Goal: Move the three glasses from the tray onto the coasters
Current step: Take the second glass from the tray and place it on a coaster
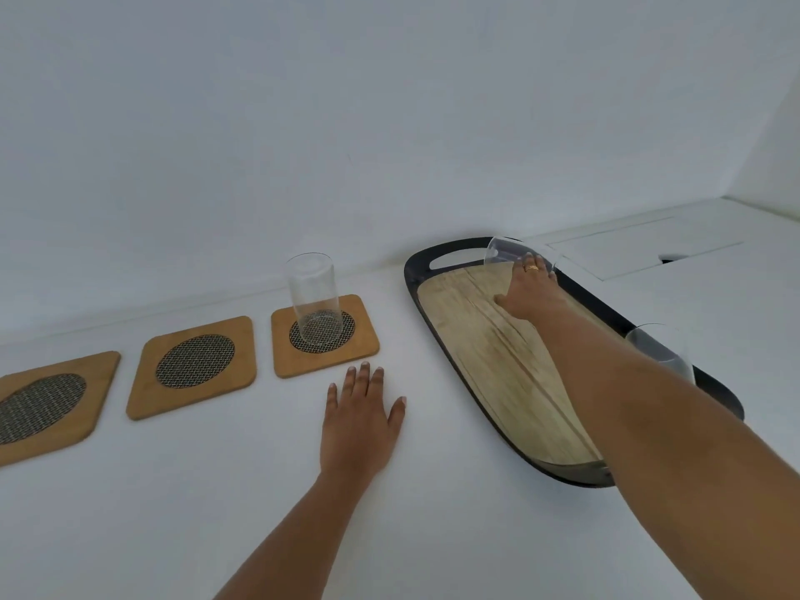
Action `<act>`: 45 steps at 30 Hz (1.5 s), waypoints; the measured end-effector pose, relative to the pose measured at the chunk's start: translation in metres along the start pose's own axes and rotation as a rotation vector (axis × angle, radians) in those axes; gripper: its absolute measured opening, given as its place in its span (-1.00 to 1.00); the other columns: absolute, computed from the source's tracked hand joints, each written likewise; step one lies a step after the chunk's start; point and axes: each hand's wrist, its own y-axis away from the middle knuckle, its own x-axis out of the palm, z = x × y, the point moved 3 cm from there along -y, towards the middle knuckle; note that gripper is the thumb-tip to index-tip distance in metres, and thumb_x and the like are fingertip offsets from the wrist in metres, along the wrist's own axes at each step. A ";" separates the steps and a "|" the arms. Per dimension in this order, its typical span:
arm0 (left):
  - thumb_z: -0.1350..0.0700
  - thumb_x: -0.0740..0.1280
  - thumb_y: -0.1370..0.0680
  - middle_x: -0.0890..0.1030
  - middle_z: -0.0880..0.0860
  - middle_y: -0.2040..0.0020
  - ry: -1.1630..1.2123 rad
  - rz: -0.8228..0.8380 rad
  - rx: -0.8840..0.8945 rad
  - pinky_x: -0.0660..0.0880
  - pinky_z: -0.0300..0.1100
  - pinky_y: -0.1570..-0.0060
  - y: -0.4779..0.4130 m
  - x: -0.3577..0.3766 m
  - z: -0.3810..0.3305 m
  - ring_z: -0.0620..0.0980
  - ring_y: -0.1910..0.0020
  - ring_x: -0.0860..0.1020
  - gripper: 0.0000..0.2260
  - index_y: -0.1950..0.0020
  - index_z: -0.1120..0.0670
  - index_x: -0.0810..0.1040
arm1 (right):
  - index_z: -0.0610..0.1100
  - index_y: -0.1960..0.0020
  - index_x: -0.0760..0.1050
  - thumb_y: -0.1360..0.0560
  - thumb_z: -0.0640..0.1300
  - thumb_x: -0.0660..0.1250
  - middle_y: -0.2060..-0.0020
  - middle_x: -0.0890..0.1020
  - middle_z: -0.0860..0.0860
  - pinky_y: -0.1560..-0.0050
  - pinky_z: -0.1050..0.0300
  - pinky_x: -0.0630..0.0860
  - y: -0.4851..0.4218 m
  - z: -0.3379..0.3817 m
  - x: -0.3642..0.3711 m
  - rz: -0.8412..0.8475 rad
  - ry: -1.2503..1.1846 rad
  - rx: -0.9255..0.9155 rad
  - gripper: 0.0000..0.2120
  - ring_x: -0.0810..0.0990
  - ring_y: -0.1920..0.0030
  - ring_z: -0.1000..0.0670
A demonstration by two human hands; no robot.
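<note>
Right hand (530, 292) wraps clear tall glass (511, 253) at far end of long black-rimmed wooden tray (485, 357) (right of frame). Left hand (359, 422) flat, fingers spread, on white table (433, 534). Another clear glass (315, 300) stands on nearest square wooden coaster (324, 335).

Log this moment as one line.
right hand gripping far glass on tray | left hand flat on table | one coaster filled

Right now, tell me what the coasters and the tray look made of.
Coasters: apparently bamboo or light wood, matte, with a dark woven mesh oval inset. Tray: dark smooth rim, possibly plastic or metal, around a pale wood-grain base, perhaps printed.
</note>
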 end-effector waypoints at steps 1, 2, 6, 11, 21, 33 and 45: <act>-0.14 -0.02 -0.59 0.06 0.05 -0.55 0.000 -0.004 0.002 -0.07 -0.02 -0.52 0.001 -0.001 0.001 0.00 -0.54 -0.01 -0.47 -0.50 0.06 0.02 | -0.28 -0.54 -0.13 -0.55 0.08 0.21 -0.55 -0.09 -0.17 -0.53 -0.10 -0.06 -0.002 0.000 -0.002 -0.005 0.006 0.003 -0.20 -0.13 -0.56 -0.14; -0.13 -0.01 -0.59 0.06 0.04 -0.55 0.000 -0.009 0.004 -0.07 -0.02 -0.52 0.001 -0.002 0.001 -0.01 -0.54 -0.01 -0.47 -0.50 0.06 0.03 | -0.28 -0.54 -0.13 -0.55 0.08 0.22 -0.55 -0.09 -0.17 -0.53 -0.10 -0.07 -0.005 -0.001 -0.004 -0.005 0.014 0.005 -0.20 -0.13 -0.56 -0.13; -0.13 0.01 -0.59 0.09 0.04 -0.55 0.020 -0.019 -0.003 -0.05 -0.02 -0.52 0.000 -0.001 0.001 -0.01 -0.54 0.01 -0.48 -0.50 0.06 0.07 | -0.28 -0.54 -0.15 -0.55 0.02 0.24 -0.55 -0.10 -0.17 -0.53 -0.09 -0.09 -0.015 -0.004 0.001 0.013 0.056 0.007 -0.20 -0.15 -0.56 -0.11; -0.12 0.02 -0.59 0.10 0.03 -0.55 0.031 -0.021 -0.007 -0.05 -0.03 -0.52 0.001 -0.001 0.001 -0.01 -0.54 0.01 -0.49 -0.49 0.05 0.08 | -0.28 -0.54 -0.17 -0.56 0.01 0.22 -0.55 -0.12 -0.17 -0.53 -0.12 -0.10 -0.022 -0.006 0.003 0.018 0.060 0.022 -0.22 -0.17 -0.56 -0.11; -0.12 0.02 -0.59 0.09 0.02 -0.55 0.046 -0.018 -0.007 -0.07 -0.04 -0.51 0.001 -0.002 0.000 -0.03 -0.54 0.01 -0.49 -0.49 0.05 0.08 | -0.30 -0.50 0.06 -0.55 -0.05 0.20 -0.49 0.18 -0.20 -0.47 -0.31 -0.09 -0.026 -0.009 0.007 -0.078 0.078 0.088 -0.37 0.07 -0.53 -0.15; -0.12 0.03 -0.59 0.10 0.03 -0.54 0.056 -0.024 -0.015 -0.06 -0.04 -0.51 0.001 -0.002 0.001 -0.02 -0.54 0.02 -0.49 -0.49 0.04 0.09 | -0.23 -0.46 0.14 -0.49 0.09 0.22 -0.45 0.25 -0.19 -0.39 -0.43 0.01 -0.005 0.023 0.004 -0.322 0.181 -0.030 -0.33 0.07 -0.51 -0.22; -0.13 0.02 -0.59 0.10 0.03 -0.55 0.053 -0.020 -0.017 -0.07 -0.04 -0.52 0.001 -0.002 0.001 -0.02 -0.54 0.02 -0.49 -0.49 0.04 0.08 | -0.21 -0.54 -0.11 -0.51 0.27 0.10 -0.50 0.20 -0.17 -0.37 -0.48 -0.16 0.005 0.029 0.010 -0.204 0.153 -0.007 -0.17 -0.03 -0.54 -0.24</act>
